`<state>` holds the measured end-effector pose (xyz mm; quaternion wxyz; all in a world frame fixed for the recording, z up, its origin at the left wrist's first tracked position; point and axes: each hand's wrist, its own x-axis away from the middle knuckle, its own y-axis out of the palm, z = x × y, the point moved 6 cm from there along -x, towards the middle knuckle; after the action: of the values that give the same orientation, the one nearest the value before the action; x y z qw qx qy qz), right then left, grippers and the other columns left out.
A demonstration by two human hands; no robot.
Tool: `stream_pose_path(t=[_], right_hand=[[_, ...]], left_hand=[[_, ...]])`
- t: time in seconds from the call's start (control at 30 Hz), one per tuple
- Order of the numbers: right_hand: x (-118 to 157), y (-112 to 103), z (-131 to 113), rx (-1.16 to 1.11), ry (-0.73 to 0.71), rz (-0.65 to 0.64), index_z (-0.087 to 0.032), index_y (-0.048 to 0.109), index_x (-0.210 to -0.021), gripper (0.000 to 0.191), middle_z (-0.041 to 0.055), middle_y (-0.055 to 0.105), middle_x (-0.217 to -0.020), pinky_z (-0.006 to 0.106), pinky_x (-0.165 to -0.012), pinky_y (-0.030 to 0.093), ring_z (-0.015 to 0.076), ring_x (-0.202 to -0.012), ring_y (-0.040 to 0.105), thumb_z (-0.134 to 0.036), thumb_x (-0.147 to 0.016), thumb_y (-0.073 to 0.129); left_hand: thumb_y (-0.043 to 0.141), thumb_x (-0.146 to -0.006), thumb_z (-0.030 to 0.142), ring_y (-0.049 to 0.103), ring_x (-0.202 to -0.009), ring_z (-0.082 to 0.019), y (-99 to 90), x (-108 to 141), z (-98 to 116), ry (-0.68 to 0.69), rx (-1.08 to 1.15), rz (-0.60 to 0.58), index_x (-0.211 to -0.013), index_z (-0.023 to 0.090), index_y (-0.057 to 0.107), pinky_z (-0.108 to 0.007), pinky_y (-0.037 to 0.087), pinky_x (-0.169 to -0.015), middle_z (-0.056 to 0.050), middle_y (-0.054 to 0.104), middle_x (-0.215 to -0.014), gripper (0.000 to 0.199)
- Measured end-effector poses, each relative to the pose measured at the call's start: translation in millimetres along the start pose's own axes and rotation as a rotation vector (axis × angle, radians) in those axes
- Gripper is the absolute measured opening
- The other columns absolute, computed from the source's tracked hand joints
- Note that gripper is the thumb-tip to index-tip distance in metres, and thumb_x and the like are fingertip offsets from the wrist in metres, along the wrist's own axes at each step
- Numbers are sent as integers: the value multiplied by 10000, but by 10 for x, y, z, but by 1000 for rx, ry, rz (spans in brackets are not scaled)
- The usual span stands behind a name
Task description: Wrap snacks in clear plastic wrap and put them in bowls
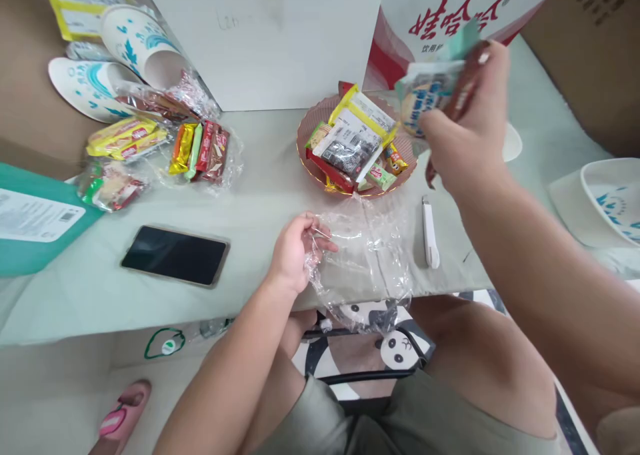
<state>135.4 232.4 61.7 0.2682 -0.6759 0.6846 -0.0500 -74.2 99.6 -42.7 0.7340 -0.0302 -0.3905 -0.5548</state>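
Observation:
My left hand (297,251) has its fingers curled on the edge of a clear plastic bag (370,255), which droops over the table's front edge. Up at the right, my right hand (473,118) grips several wrapped snacks (433,95), among them a pale blue-lettered packet and a brown one, slightly blurred by motion. Below and left of that hand, a pink ribbed bowl (313,118) holds packaged snacks, with a yellow-and-white packet (357,135) on top. The bag's upper edge lies by the bowl's front rim.
A white box cutter (429,235) lies right of the bag. A black phone (175,255) rests at left, below bagged snacks (200,151) and paper cups (143,48). Behind the bowl stand a white box (280,35) and a red-and-white bag. A white container (600,201) is at right.

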Motion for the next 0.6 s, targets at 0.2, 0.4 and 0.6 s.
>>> stream_pose_path(t=[0.2, 0.4, 0.6], right_hand=[[-203, 279, -5, 266, 5, -177, -242, 433, -1490, 514, 111, 529, -1574, 514, -1249, 374, 275, -1474, 489, -313, -990, 532], [-34, 413, 145, 577, -152, -271, -234, 408, -1566, 644, 152, 403, -1674, 611, -1279, 289, 348, -1571, 356, -396, -965, 570], [63, 521, 469, 766, -149, -287, -179, 285, -1642, 792, 233, 467, -1617, 843, -1185, 142, 482, -1541, 362, -555, -979, 499]], left_hand=[[612, -588, 299, 635, -404, -106, -33, 16, 46, -15, 30, -6, -632, 185, 427, -128, 178, -302, 48, 591, -562, 221], [614, -569, 312, 650, -415, -116, -29, 15, 25, -43, 30, -4, -638, 190, 423, -128, 173, -305, 48, 597, -563, 237], [604, -603, 297, 657, -424, -111, -18, 10, 6, -46, 28, -32, -648, 184, 434, -123, 181, -311, 50, 593, -583, 209]])
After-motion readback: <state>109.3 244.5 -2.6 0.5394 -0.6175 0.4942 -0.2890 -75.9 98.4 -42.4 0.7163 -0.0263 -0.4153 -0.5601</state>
